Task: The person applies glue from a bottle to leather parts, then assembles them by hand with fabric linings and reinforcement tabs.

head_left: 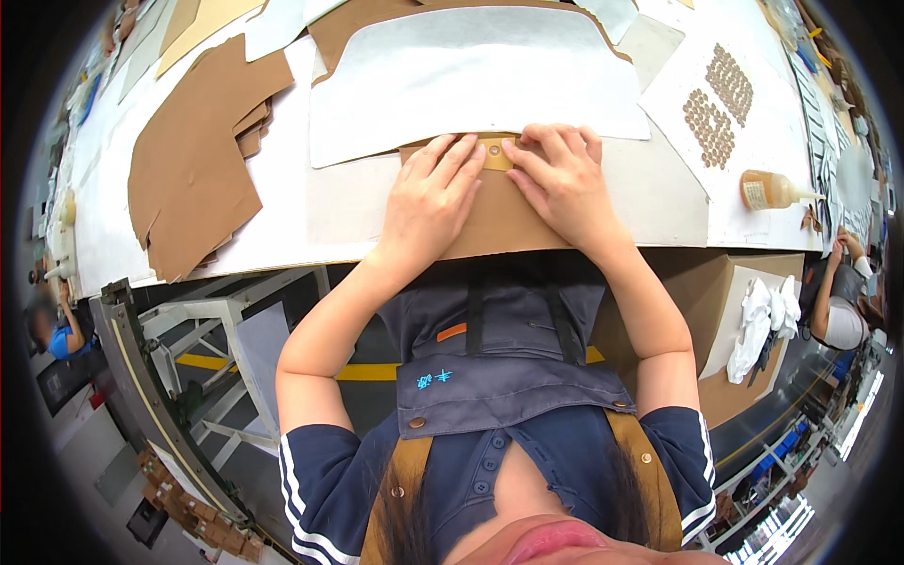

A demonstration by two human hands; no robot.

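Nearest the camera, it's the person's own navy shirt (471, 461) and grey apron (513, 391), and beyond them both forearms reach to the table (287, 188). Here's the key spot: a yellow strip (496, 162) over a brown piece (508, 221) by the near edge, its round fitting (494, 151) sitting right in the gap between the hands. The strip seems to run crosswise, left to right, though the fingers cover its ends. Left hand (430, 198) on one side, right hand (568, 188) on the other, and it's about even which is nearer. Now the fingers: left ones bent and close together, tips down at the strip's left part; right thumb and forefinger barely apart, touching its right part. Pinching or only pressing? Can't tell for either hand. Just beyond lies the white panel (471, 80).
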